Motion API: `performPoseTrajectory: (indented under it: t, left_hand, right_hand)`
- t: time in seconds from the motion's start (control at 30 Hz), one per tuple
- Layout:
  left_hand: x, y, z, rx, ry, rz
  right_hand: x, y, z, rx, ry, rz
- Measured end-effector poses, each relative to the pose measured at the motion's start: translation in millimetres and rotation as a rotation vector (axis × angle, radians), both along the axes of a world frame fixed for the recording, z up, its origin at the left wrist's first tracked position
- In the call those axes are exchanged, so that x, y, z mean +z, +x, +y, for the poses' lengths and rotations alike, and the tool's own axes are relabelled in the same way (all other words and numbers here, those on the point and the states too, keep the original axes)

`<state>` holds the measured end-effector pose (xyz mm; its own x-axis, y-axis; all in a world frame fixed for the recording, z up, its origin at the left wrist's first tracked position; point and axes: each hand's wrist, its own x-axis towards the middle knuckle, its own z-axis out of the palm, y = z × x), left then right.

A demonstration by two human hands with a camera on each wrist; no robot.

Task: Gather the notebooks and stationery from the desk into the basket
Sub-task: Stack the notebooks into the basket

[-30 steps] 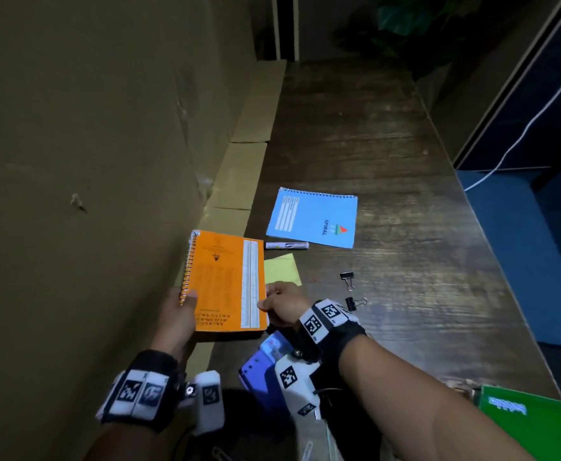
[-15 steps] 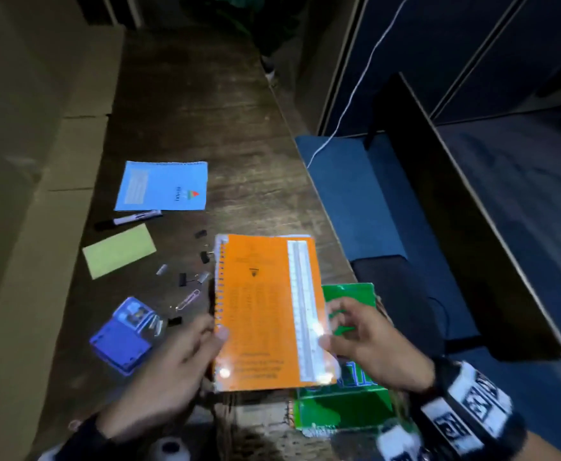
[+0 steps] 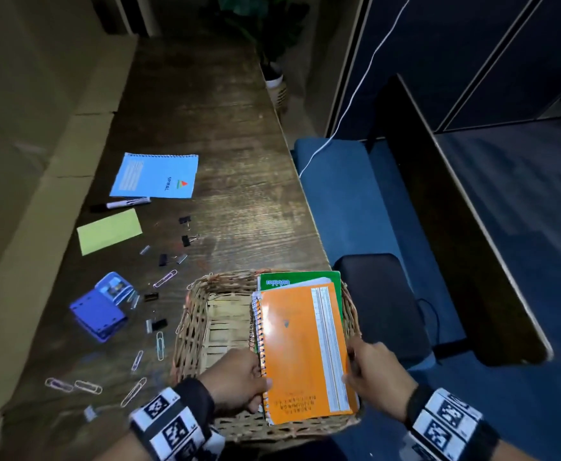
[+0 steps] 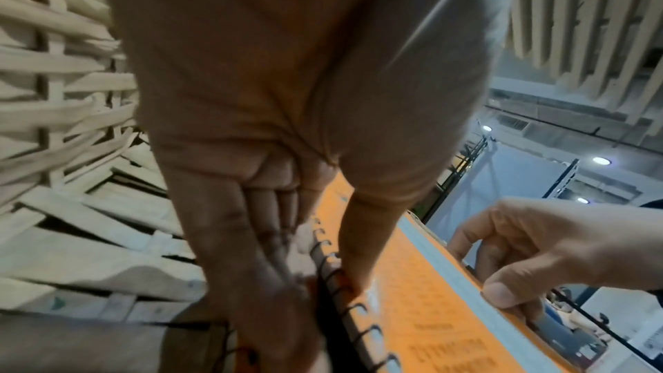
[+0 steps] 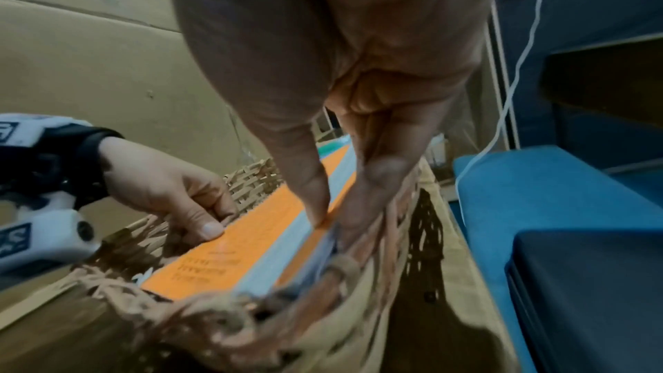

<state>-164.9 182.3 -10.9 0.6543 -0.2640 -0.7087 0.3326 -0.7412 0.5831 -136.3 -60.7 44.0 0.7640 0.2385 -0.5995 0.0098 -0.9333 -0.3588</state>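
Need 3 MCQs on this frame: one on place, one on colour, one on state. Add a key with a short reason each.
1. Where is the orange notebook?
A. Flat on the desk
B. In the basket, on top of the green notebook
C. On the chair

2. What colour is the notebook still lying on the desk?
A. Blue
B. Red
C. White

3. How is the orange notebook held?
A. By the left hand only
B. By nobody
C. By both hands

Key: 1 B, green cover shows beneath it inside the wicker rim. 2 A, the blue notebook lies beside the marker. 3 C, the left hand pinches the spiral edge and the right hand the opposite edge.
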Motion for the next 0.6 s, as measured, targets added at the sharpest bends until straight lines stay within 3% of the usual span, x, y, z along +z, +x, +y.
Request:
performPoseTrajectory:
  t: [0.1, 0.2, 0.27, 0.4, 0.6]
  left_hand:
    - [-0.9, 5.5, 3.1, 0.001, 0.188, -0.151]
    - [1.9, 14.7, 6.9, 0.065, 0.249, -0.268]
    - [5.0, 22.3, 7.9, 0.049, 0.197, -0.198]
    - [7.7, 32.2, 4.8, 0.008, 0.073, -0.067]
    - [7.5, 16.6, -13.8, -0.044, 0.177, -0.063]
  right_hand:
    - [6.2, 0.3, 2.6, 0.077, -0.106, -0.08]
    - [20.4, 12.5, 6.9, 0.123, -0.217, -0.267]
    - [18.5, 22.4, 3.4, 0.106, -0.191, -0.333]
    - [-5.8, 31.9, 1.2, 0.078, -0.149, -0.132]
    - [-32.9, 44.4, 16.0, 0.15, -0.184, -0.184]
